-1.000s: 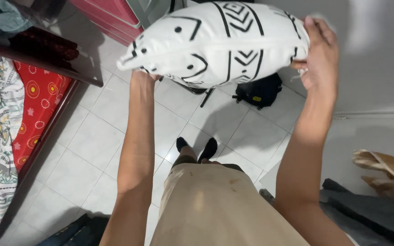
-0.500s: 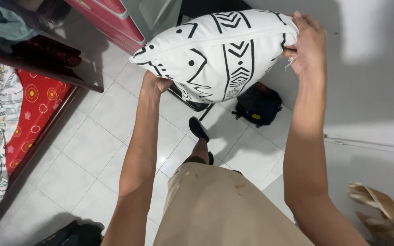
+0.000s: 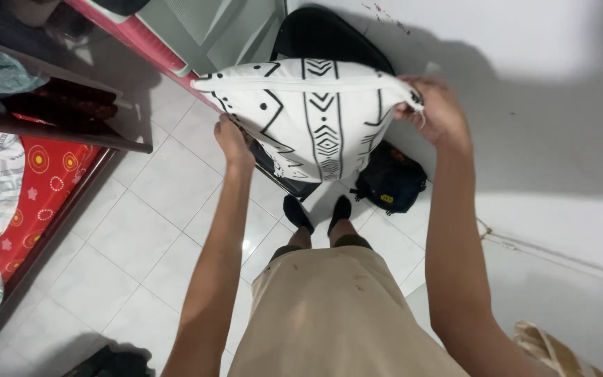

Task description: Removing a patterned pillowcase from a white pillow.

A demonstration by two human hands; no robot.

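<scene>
Looking down from the head camera, the person stands on a white tiled floor (image 3: 141,230) and holds a white cushion (image 3: 308,119) with black geometric markings out in front of the body, up off the floor at about chest height. The cushion hangs with its seamed top edge running roughly level between the two hands. The left hand (image 3: 234,143) is at the cushion's lower left side, its fingers pressed against the cover and curled in behind it, so it grips the fabric there. The right hand (image 3: 435,112) is at the top right corner, fingers clenched on the corner of the cover, with a loose thread or tag trailing just beside them.

Below the cushion, both feet in black socks (image 3: 315,213) rest on the tiles, and the person's beige shorts (image 3: 336,314) fill the bottom middle of the view. A small black backpack (image 3: 391,183) lies on the floor against the white wall (image 3: 539,126), just right of the feet. Behind the cushion stands a dark chair (image 3: 322,38), partly hidden by it. To the left is a bed with a red patterned sheet (image 3: 40,181) and a dark wooden frame. A pink-edged cabinet (image 3: 141,45) stands at the upper left.
</scene>
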